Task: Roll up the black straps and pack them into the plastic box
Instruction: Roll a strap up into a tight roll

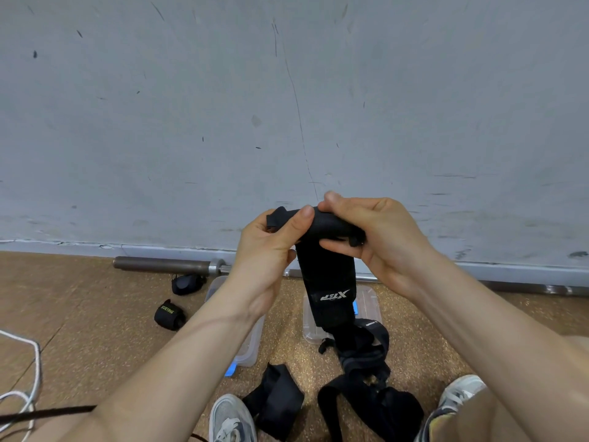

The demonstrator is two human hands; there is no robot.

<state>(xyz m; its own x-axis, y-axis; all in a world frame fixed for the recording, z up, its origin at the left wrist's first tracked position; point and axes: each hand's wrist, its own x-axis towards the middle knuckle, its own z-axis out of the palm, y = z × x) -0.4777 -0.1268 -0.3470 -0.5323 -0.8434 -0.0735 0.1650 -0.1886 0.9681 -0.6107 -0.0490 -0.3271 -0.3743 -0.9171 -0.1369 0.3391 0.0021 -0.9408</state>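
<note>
scuffed grey wall (pixel 287 90) over speckled brown floor (pixel 79 298). two rolled black straps (pixel 170 314) lie on the floor, unpacked. the clear plastic box (pixel 250 346), mostly behind the left forearm (pixel 197 355), shows nothing inside. fingers of left hand (pixel 274 250) and right hand (pixel 376 237) pinch a part-rolled black woven strap (pixel 328 282); loose black straps (pixel 369 403) lie unrolled below.

The black strap (pixel 328 275) is showing a white logo, the black roll (pixel 169 315) at its nine o'clock is bearing green lettering, over speckled tan floor (pixel 79 314).
</note>
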